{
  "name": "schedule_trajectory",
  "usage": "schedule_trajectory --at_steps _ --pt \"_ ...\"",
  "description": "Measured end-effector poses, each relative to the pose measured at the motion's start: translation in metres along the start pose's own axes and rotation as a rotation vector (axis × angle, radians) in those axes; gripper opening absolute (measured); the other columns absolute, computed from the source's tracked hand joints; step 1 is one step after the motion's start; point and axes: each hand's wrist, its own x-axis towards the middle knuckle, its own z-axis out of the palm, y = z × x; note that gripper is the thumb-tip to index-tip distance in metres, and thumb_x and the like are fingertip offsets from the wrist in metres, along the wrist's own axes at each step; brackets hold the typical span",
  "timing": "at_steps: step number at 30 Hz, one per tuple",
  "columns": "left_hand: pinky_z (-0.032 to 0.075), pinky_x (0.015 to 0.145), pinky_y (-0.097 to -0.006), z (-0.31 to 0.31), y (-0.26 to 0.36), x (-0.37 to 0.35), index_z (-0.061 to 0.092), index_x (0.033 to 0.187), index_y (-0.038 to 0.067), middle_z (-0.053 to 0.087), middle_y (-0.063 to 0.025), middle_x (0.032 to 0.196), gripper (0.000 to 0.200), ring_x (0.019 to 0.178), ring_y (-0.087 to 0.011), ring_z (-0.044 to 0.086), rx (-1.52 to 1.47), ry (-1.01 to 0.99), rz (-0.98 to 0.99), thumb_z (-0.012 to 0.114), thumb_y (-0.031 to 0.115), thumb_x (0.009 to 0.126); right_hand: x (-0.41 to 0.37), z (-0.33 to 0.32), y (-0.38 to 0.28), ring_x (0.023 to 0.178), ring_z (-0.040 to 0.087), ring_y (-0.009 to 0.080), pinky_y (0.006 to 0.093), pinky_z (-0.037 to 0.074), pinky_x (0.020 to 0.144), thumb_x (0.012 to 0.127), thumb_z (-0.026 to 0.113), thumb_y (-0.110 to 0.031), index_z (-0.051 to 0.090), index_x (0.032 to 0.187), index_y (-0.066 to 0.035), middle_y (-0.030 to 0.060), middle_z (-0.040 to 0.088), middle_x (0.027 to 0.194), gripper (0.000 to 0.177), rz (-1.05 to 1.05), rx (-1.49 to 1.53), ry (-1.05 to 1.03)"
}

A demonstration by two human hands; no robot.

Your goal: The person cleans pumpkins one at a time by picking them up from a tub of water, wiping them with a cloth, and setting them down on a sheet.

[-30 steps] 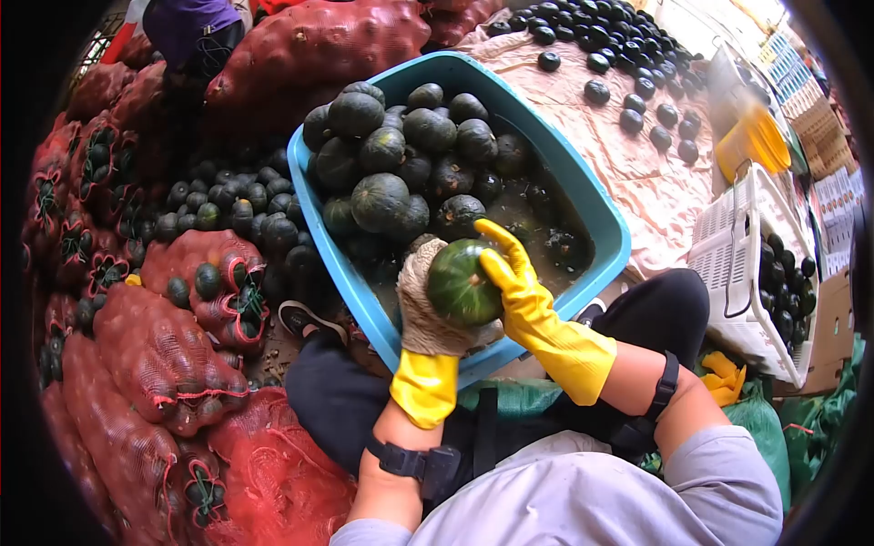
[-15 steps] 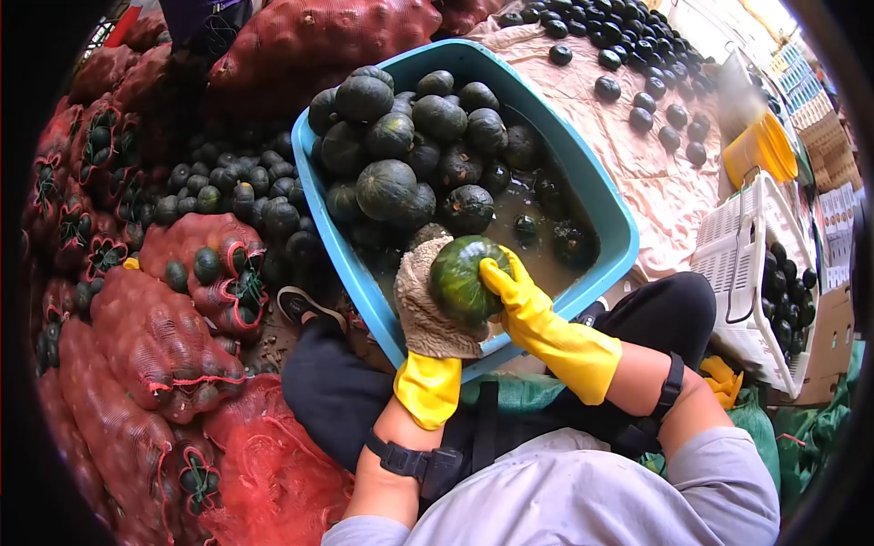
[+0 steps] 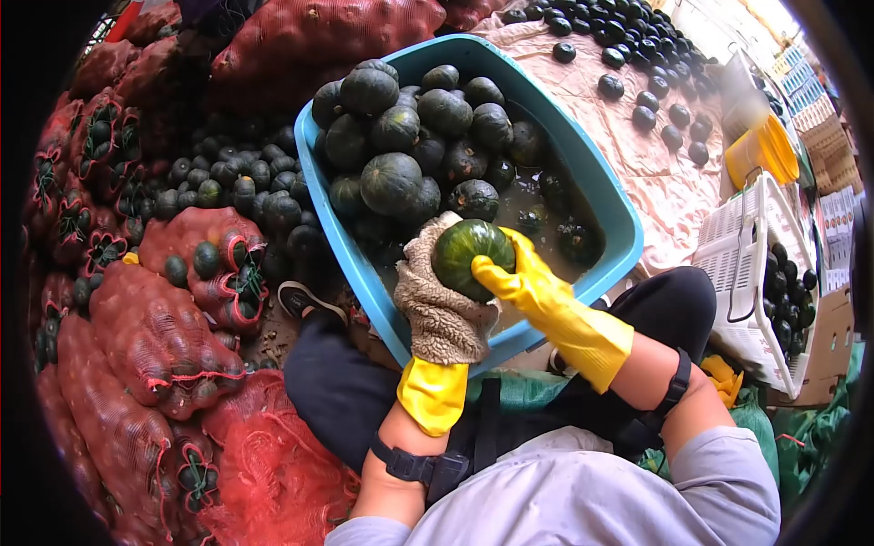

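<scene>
A wet green pumpkin [image 3: 467, 253] is held between my two hands above the near edge of the blue tub [image 3: 626, 238]. My left hand [image 3: 441, 314] wears a brown fluffy cloth mitt over a yellow rubber glove and cups the pumpkin from its left and below; the fingers are hidden in the mitt. On the right side, my right hand [image 3: 530, 280] in a yellow rubber glove grips the pumpkin with thumb and fingers. Beyond them, several dark green pumpkins [image 3: 391, 182] are heaped in the tub, some sitting in murky brown water [image 3: 519, 214].
Red mesh sacks of pumpkins [image 3: 150, 337] stand at the left, with loose pumpkins [image 3: 264, 187] beside the tub. More pumpkins [image 3: 637, 41] lie on a pale cloth [image 3: 546, 77] at the back right. A white crate [image 3: 728, 264] and a yellow bucket [image 3: 763, 155] stand at the right.
The pumpkin has turned between my hands, and its ribbed side now faces up. My right hand has shifted slightly right, its thumb now on the pumpkin's near side.
</scene>
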Motion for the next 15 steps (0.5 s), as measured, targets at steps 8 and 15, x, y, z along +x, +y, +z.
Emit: schedule_trajectory --at_steps 8,15 --pt "0.054 0.096 -0.051 -0.027 -0.027 0.022 0.066 0.127 0.011 0.069 -0.012 0.128 0.063 0.113 -0.0416 0.068 0.14 -0.264 0.29 0.088 0.033 0.072 -0.009 0.001 -0.025 0.135 0.061 0.0219 0.041 0.049 0.117 0.086 0.092 -0.021 0.052 0.156 -0.011 0.0115 0.063 0.145 0.081 -0.136 -0.332 -0.246" --pt "0.059 0.088 -0.043 0.006 -0.021 -0.002 0.066 0.132 0.011 0.075 -0.0092 0.115 0.067 0.102 -0.0368 0.073 0.215 0.059 0.057 0.09 0.033 0.072 0.016 -0.014 0.035 0.131 0.063 0.0222 0.0405 0.05 0.118 0.088 0.093 -0.017 0.043 0.161 -0.009 0.0121 0.062 0.147 0.089 -0.17 -0.075 -0.149"
